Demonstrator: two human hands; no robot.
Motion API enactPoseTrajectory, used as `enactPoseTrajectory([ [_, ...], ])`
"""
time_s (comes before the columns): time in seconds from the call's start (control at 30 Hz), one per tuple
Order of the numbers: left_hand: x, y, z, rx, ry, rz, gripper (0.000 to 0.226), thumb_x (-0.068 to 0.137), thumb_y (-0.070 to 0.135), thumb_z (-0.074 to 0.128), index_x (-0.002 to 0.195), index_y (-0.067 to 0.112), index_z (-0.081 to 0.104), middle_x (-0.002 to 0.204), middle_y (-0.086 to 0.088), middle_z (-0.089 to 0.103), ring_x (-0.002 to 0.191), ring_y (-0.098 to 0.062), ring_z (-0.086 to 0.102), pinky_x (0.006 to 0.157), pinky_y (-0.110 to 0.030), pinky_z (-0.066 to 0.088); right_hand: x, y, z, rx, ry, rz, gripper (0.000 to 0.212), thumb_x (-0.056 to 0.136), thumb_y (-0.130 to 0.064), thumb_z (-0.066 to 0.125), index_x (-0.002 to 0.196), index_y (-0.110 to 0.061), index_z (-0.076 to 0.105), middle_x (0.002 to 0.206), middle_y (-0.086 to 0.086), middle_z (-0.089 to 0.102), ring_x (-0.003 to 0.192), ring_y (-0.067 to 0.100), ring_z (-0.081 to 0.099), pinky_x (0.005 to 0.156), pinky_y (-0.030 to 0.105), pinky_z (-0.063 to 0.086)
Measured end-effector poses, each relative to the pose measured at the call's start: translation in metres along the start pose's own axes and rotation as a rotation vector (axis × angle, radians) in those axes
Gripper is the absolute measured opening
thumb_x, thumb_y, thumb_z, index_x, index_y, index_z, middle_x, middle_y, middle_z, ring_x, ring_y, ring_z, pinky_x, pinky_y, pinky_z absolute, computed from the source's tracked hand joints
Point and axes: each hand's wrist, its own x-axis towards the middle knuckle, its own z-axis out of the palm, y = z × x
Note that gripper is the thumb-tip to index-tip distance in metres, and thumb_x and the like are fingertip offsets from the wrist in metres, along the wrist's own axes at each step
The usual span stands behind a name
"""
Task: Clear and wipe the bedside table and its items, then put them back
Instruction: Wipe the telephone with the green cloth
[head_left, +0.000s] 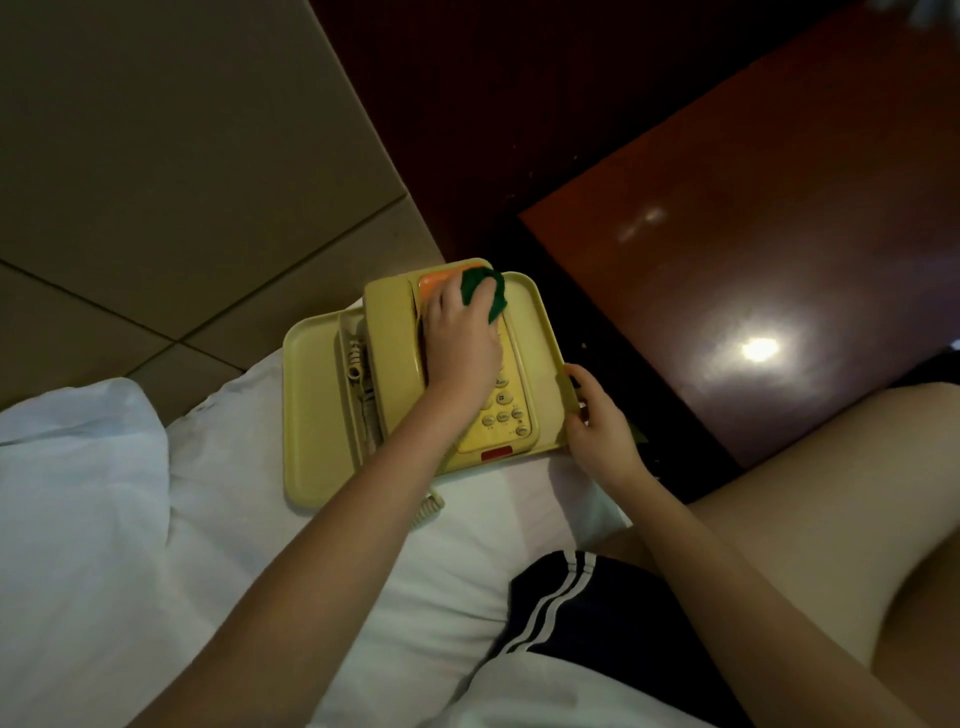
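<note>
cloth (485, 299) clamped in left hand (460, 348) atop phone (392, 322); right hand (597, 421) grips tray (311, 395) edge beside table (753, 260).

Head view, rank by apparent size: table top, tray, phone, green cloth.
1. table top: largest, though the frame crops it.
2. tray.
3. phone, sitting on the tray.
4. green cloth: smallest, but the left hand covers part of it, so its full extent is unsure.

Left hand (462, 338), right hand (597, 421): curled.
</note>
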Motion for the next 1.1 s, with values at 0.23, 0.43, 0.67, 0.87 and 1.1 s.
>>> enactPoseTrajectory([
  [0.23, -0.098, 0.002, -0.009, 0.039, -0.164, 0.339, 0.06, 0.06, -0.01, 0.076, 0.116, 0.007, 0.064, 0.124, -0.026, 0.055, 0.116, -0.05, 0.05, 0.099, -0.064, 0.035, 0.001, 0.004, 0.001, 0.048, 0.003, -0.028, 0.045, 0.092, 0.002, 0.046, 0.131, -0.021, 0.045, 0.103, -0.017, 0.057, 0.089, 0.0, 0.061, 0.074, 0.021, 0.055],
  [0.43, -0.059, 0.001, -0.002, 0.059, -0.096, 0.299, 0.053, 0.07, -0.008, 0.064, 0.121, 0.009, 0.062, 0.128, -0.026, 0.052, 0.121, -0.048, 0.045, 0.101, -0.058, 0.037, 0.001, 0.006, 0.0, 0.032, 0.008, -0.012, 0.05, 0.091, 0.005, 0.045, 0.136, -0.017, 0.043, 0.111, -0.006, 0.056, 0.092, 0.011, 0.06, 0.078, 0.026, 0.052],
  [0.67, 0.036, 0.0, 0.004, -0.001, 0.028, -0.06, 0.047, 0.092, 0.008, 0.052, 0.137, 0.018, 0.046, 0.148, -0.013, 0.032, 0.139, -0.029, 0.023, 0.114, -0.043, 0.026, -0.002, -0.001, -0.003, -0.021, -0.028, -0.002, 0.05, 0.093, 0.002, 0.043, 0.135, -0.025, 0.042, 0.111, -0.013, 0.053, 0.085, 0.001, 0.055, 0.08, 0.03, 0.051],
  [0.87, 0.017, 0.009, 0.002, -0.05, -0.006, -0.046, 0.044, 0.092, 0.006, 0.051, 0.135, 0.017, 0.049, 0.145, -0.012, 0.036, 0.135, -0.029, 0.03, 0.111, -0.04, 0.031, -0.002, -0.003, -0.004, -0.035, -0.032, -0.009, 0.051, 0.092, 0.003, 0.042, 0.135, -0.025, 0.041, 0.11, -0.012, 0.049, 0.084, 0.001, 0.056, 0.075, 0.028, 0.052],
  [1.1, -0.109, 0.015, 0.006, 0.01, -0.138, 0.316, 0.046, 0.07, -0.001, 0.067, 0.114, 0.011, 0.062, 0.122, -0.023, 0.056, 0.117, -0.045, 0.051, 0.097, -0.054, 0.042, -0.001, 0.003, 0.0, 0.016, -0.008, -0.005, 0.047, 0.091, 0.0, 0.048, 0.134, -0.019, 0.044, 0.115, -0.006, 0.053, 0.105, 0.015, 0.057, 0.088, 0.039, 0.052],
])
